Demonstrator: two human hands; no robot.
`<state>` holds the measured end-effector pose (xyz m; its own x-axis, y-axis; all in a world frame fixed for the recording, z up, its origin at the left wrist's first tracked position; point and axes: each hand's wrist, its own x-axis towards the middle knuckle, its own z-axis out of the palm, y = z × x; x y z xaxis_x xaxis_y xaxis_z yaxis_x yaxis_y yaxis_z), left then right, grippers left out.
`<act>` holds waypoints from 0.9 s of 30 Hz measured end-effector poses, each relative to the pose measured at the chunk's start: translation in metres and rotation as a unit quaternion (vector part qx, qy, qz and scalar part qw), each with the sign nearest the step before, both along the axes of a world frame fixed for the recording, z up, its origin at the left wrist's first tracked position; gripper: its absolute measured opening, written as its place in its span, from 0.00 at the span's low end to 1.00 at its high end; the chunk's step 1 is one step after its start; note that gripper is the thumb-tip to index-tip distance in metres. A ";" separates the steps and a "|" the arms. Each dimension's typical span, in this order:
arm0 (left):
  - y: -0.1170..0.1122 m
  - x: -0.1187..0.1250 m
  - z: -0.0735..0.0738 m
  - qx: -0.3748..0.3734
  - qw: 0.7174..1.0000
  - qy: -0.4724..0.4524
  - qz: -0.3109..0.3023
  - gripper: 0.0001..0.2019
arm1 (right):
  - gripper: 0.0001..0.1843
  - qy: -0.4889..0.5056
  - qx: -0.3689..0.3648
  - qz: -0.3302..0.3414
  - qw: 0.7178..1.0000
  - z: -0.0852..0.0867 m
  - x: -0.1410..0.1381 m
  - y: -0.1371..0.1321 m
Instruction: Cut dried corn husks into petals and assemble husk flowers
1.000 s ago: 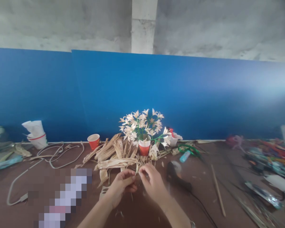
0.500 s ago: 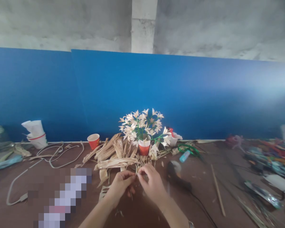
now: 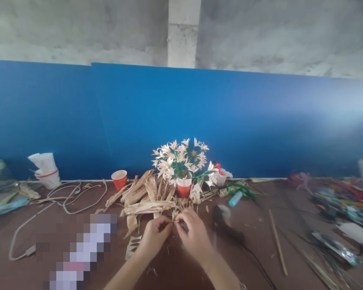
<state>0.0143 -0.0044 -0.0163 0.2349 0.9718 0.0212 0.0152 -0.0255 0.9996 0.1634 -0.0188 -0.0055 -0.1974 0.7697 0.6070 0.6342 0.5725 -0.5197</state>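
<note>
My left hand (image 3: 155,237) and my right hand (image 3: 192,233) meet over the brown table, fingertips almost touching. Between them a small pale husk flower (image 3: 174,216) is pinched, its pointed tips sticking up; its lower part is hidden by the fingers. Just beyond lies a heap of dried corn husks (image 3: 148,191). Behind the hands a red paper cup (image 3: 184,191) holds a bunch of white husk flowers (image 3: 181,159) on green stems. A cut piece of husk (image 3: 133,246) rests beside my left wrist.
To the right are a black corded tool (image 3: 228,229), a blue-labelled tube (image 3: 236,199), a wooden stick (image 3: 277,241) and assorted clutter. Another red cup (image 3: 119,182), a white cable (image 3: 63,201) and a white cup (image 3: 48,179) are at left. A blue panel (image 3: 169,112) stands behind.
The pale flower now shows more above my fingertips. My left hand has turned slightly, its lower fingers now mostly hidden; the right hand has hardly moved.
</note>
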 end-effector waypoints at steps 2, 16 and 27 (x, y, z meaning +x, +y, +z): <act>-0.001 0.000 0.002 0.021 1.000 0.004 0.014 0.09 | 0.06 0.040 -0.003 -0.002 0.999 0.000 0.000 -0.001; -0.007 0.001 0.005 -0.029 0.995 -0.036 -0.086 0.12 | 0.08 0.325 -0.336 0.049 0.882 0.006 -0.003 0.006; -0.006 -0.001 0.007 0.025 0.999 0.012 -0.019 0.07 | 0.13 0.343 -0.314 0.004 0.885 0.002 -0.008 0.005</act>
